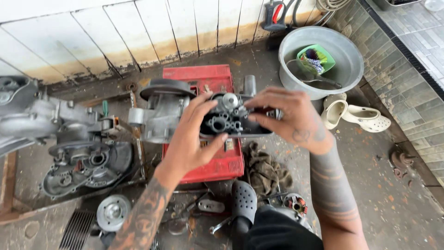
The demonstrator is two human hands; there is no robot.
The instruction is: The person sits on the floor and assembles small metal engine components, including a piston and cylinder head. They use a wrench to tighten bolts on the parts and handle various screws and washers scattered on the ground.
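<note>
Head view: left hand (192,139) and right hand (289,115) both have fingers closed around a dark, oily cast-metal engine part with round ports (229,121), held above the red metal toolbox (221,159). It looks heavy, rigid and slippery, best gripped by its outer edges

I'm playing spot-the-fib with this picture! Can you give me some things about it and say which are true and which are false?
1. Both hands hold a dark metal engine part. True: left hand, right hand.
2. The toolbox under the hands is blue. False: it is red.
3. A green container sits in the grey basin. True.
4. A pair of black boots lies beside the basin. False: pale clogs lie there.
5. A brown rag lies on the floor beside the toolbox. True.
</note>
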